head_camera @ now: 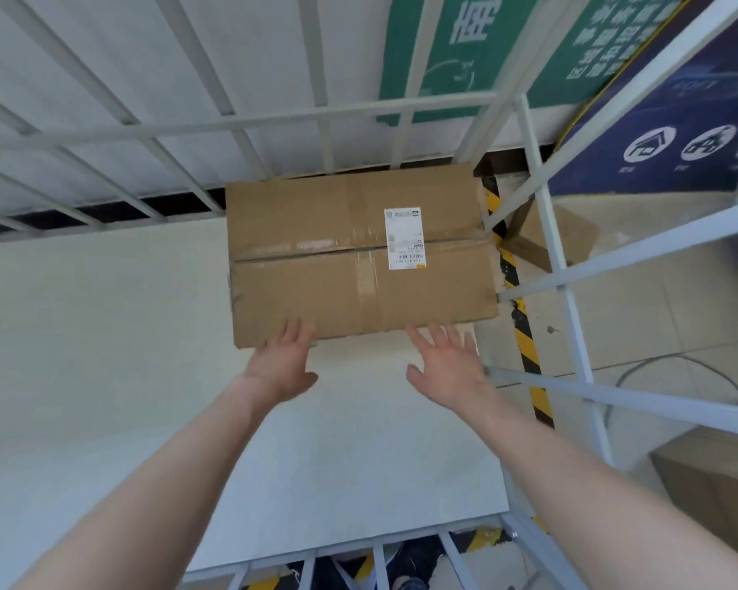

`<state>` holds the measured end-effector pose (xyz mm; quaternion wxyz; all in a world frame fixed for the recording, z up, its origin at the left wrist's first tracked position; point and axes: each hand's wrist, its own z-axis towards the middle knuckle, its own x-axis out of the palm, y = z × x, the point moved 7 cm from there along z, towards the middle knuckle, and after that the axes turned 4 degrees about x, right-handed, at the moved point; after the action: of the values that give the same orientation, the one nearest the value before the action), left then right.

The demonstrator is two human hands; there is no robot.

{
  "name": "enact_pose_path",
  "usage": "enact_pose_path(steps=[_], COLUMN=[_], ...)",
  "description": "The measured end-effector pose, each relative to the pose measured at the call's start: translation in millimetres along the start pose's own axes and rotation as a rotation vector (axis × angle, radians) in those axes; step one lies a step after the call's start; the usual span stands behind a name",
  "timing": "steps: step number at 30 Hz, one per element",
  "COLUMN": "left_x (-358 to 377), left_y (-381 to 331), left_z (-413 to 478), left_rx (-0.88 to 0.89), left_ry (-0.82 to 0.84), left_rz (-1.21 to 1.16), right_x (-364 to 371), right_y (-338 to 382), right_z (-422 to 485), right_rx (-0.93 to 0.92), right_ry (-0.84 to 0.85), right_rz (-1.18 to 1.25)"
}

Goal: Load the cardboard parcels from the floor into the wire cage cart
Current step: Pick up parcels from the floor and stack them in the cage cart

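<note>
A taped cardboard parcel [316, 266] with a white shipping label lies flat on the pale floor panel of the wire cage cart [103, 334], pushed into the far right corner against the bars. My left hand [282, 364] hovers at the parcel's near edge, fingers spread, fingertips touching or just short of the cardboard. My right hand [448, 368] is just in front of the near edge, fingers apart, holding nothing.
The white cage bars [273, 121] rise at the back, and the right side frame [571, 300] stands close to my right arm. Outside the cage lie a cardboard parcel [550, 240] at the far right and another [712, 496] at the near right. Yellow-black tape [525, 334] marks the floor.
</note>
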<state>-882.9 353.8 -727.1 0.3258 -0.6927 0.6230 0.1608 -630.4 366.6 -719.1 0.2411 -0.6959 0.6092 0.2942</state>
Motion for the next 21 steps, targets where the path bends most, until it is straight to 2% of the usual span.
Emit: enact_pose_path(steps=[7,14,21], left_x=[-56,-144,-151], left_y=[-68,-138,-253], left_z=[-167,-323,-434], left_rx=[-0.028,-0.018,0.264], left_ry=[-0.069,-0.208,-0.224], left_rz=[-0.162,-0.276,-0.226], right_x=[-95,-197,-193], right_y=[32,24,-7], right_z=[-147,-321,-478], right_rx=[-0.015,-0.077,-0.033], right_ry=[0.026,-0.093,-0.213], right_rz=[0.206,0.308,0.39])
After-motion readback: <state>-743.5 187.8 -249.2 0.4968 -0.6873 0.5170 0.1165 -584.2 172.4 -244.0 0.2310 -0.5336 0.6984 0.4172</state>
